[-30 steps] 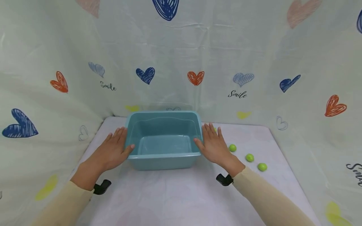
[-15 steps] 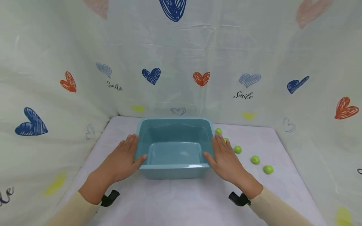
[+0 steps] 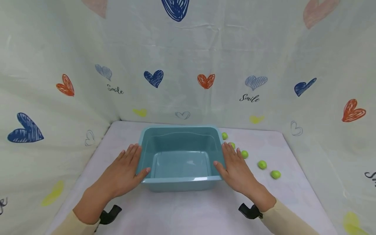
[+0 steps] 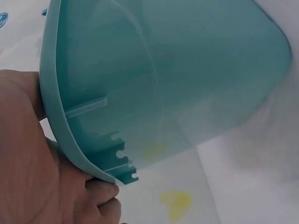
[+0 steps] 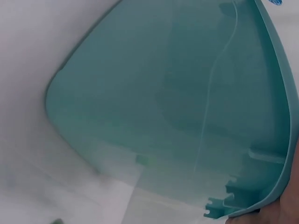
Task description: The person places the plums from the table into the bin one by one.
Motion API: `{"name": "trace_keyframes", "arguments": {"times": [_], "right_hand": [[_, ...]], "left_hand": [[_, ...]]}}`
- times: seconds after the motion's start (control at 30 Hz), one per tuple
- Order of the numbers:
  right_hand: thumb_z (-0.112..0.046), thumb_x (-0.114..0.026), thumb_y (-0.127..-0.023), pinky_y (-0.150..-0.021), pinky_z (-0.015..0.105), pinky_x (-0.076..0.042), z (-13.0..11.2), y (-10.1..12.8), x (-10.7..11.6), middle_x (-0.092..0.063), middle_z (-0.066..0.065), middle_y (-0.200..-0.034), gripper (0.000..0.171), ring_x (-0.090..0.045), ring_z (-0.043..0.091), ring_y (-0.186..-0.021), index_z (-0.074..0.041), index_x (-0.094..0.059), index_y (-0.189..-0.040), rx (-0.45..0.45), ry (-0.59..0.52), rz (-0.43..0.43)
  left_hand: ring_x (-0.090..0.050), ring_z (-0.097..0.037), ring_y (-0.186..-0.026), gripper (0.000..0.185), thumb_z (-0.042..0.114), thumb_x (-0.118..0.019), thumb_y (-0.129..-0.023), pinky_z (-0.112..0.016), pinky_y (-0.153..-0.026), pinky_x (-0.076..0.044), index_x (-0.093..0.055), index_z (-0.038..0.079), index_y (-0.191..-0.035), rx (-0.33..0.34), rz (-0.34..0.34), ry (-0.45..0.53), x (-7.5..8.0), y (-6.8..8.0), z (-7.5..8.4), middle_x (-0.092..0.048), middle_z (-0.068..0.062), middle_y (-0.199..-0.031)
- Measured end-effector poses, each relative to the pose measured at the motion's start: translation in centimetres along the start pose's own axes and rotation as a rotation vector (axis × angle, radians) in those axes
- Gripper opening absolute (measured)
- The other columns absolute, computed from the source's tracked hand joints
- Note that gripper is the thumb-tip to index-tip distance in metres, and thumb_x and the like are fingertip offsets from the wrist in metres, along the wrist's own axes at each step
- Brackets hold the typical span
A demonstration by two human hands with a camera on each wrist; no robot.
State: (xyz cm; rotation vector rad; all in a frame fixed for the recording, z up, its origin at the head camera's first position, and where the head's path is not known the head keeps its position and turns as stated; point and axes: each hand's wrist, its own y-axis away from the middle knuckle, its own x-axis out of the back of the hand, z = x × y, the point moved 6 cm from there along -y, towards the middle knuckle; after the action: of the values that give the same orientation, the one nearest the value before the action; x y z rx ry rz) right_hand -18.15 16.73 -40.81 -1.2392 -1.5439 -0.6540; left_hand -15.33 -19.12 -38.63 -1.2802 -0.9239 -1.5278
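Five small green balls point(image 3: 262, 164) in a loose diagonal row on white table cover point(image 3: 191, 212), right of centre. Surrounding backdrop: pale curtain point(image 3: 205, 49) printed with coloured hearts and "Smile" lettering.

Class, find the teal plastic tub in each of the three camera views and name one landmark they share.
Head: tub centre, between left hand and right hand.
Left wrist: tub's outer wall fills the upper frame.
Right wrist: outer wall fills the centre.
Shared landmark: the tub's rim.
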Motion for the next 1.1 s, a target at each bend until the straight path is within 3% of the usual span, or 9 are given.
{"name": "trace_keyframes", "arguments": {"times": [0.33,0.57,0.93,1.1], "right_hand": [[-0.05,-0.051,-0.109,-0.13,0.063,-0.015,-1.9,0.2,-0.5,-0.031,0.028,-0.168,0.082,-0.024,0.041,-0.16,0.011,-0.031,-0.16,0.019,0.138,-0.025],[-0.054,-0.049,-0.108,-0.13,0.063,-0.014,-2.2,0.6,-0.4,-0.032,0.026,-0.168,0.083,-0.025,0.039,-0.16,0.01,-0.034,-0.159,0.044,0.247,-0.02],[-0.049,-0.052,-0.108,-0.129,0.067,-0.014,-2.3,0.8,-0.3,-0.035,0.026,-0.167,0.079,-0.026,0.04,-0.16,0.01,-0.036,-0.159,0.042,0.225,0.002],[-0.047,-0.053,-0.108,-0.129,0.067,-0.015,-2.4,0.9,0.1,-0.035,0.027,-0.167,0.078,-0.026,0.041,-0.16,0.01,-0.036,-0.158,0.046,0.22,-0.001]], "left_hand": [[-0.017,-0.051,-0.159,0.1,0.067,-0.046,-0.106,-0.068,-0.127,-0.019,-0.021,-0.013,-0.162,0.039,0.001,0.056,-0.1,-0.6,-0.4,-0.018,-0.033,-0.171],[-0.017,-0.05,-0.16,0.101,0.067,-0.046,-0.105,-0.069,-0.127,-0.018,-0.022,-0.012,-0.162,0.033,0.009,0.04,-0.2,-0.7,-0.4,-0.019,-0.033,-0.171],[-0.017,-0.05,-0.159,0.087,0.055,-0.043,-0.111,-0.069,-0.126,-0.016,-0.023,-0.013,-0.162,0.052,0.02,0.045,-0.4,1.0,-0.9,-0.021,-0.032,-0.171],[-0.019,-0.049,-0.16,0.084,0.053,-0.041,-0.113,-0.066,-0.127,-0.017,-0.023,-0.013,-0.162,0.021,0.027,0.05,-0.3,0.7,-0.8,-0.021,-0.031,-0.171]]}}
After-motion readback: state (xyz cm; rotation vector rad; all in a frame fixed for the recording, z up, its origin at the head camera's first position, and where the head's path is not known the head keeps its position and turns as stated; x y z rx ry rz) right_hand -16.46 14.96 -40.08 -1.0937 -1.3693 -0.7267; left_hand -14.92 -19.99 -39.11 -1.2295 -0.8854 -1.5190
